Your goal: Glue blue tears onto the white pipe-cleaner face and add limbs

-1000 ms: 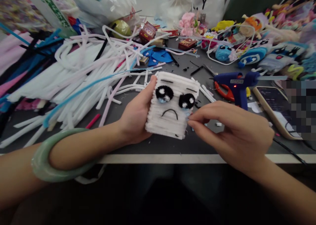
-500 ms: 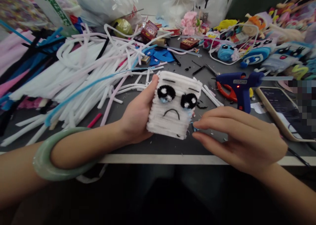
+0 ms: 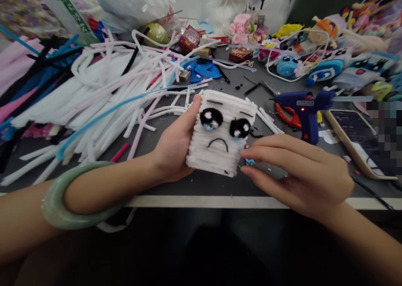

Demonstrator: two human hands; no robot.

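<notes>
White panel [image 3: 222,133] gripped by its edge, the left hand [image 3: 172,150] probably kept its face [image 3: 225,127] clear. The right hand [image 3: 303,168] hovered alongside, fingertips [image 3: 246,153] parted.

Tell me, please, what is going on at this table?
A person's left hand holds a frowning white fuzzy panel. The right hand is at its edge, fingertips parted; contact is unclear. Blue scraps show between them. A glue gun with a red light lies near a phone, and white strips are heaped at left.
</notes>
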